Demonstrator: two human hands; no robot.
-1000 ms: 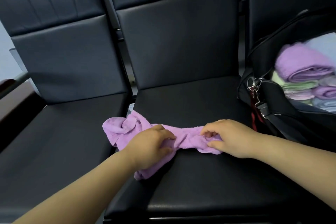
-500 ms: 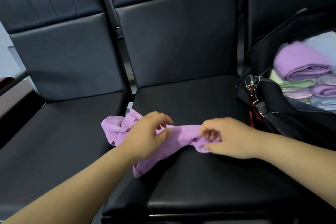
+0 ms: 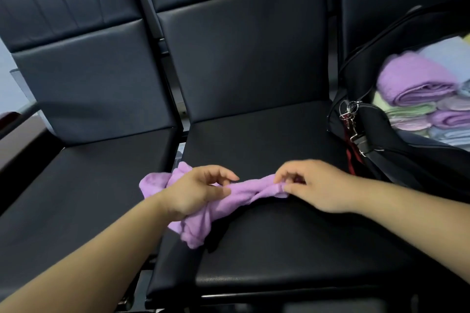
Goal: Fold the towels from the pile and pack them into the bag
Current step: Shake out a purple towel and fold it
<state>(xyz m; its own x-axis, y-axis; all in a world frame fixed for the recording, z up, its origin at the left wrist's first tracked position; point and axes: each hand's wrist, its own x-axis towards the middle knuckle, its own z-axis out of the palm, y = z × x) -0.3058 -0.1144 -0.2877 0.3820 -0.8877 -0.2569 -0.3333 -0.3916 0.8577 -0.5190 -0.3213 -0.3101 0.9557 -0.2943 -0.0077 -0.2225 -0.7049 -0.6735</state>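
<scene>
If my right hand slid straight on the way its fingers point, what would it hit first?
The right hand points left along the purple towel it pinches, so past that bunched cloth it would likely meet the left hand, which grips the same towel.

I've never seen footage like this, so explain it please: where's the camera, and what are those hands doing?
No machine here: these are a person's two bare hands. The one camera sits on the person's head, looking forward and down, so both arms reach in from below. A crumpled purple towel is stretched between the hands over the middle black seat. The left hand grips it near the middle; the right hand pinches its end. At the right stands an open black bag with folded towels stacked inside.
</scene>
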